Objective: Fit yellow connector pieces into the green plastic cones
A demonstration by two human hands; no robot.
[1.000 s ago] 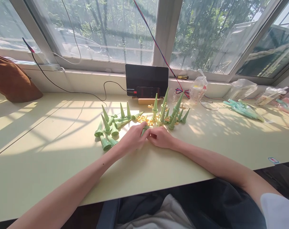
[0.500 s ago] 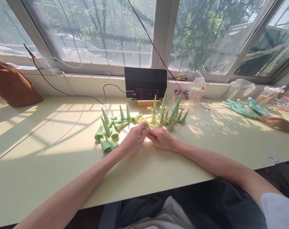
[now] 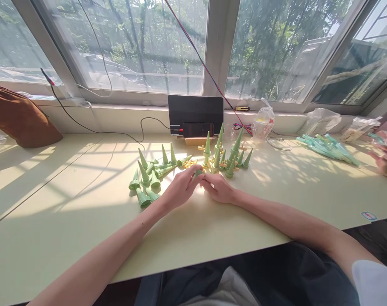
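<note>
1. At the far left of the frame, we see a brown bag (image 3: pixel 24 117) on the table (image 3: pixel 69 238).
2. Left of centre, we have loose green cones (image 3: pixel 144 173) in a cluster, some standing and others lying on their sides.
3. At the middle of the frame, our left hand (image 3: pixel 182 185) grasps a green piece (image 3: pixel 198 173), mostly hidden by the fingers.
4. Just beyond it lie small yellow pieces (image 3: pixel 190 163); further up, a phone (image 3: pixel 198 128) leans before a dark tablet (image 3: pixel 196 109).
5. Right of centre, our right hand (image 3: pixel 220 188) meets the left at the green piece, fingers curled; we cannot tell whether it pinches anything.
6. Just beyond that hand, upright green cones (image 3: pixel 235 148) stand grouped, some with yellow parts attached.
7. Towards the right edge, we see a teal bundle (image 3: pixel 329 148) and a co-worker's hand (image 3: pixel 385 161).
</note>
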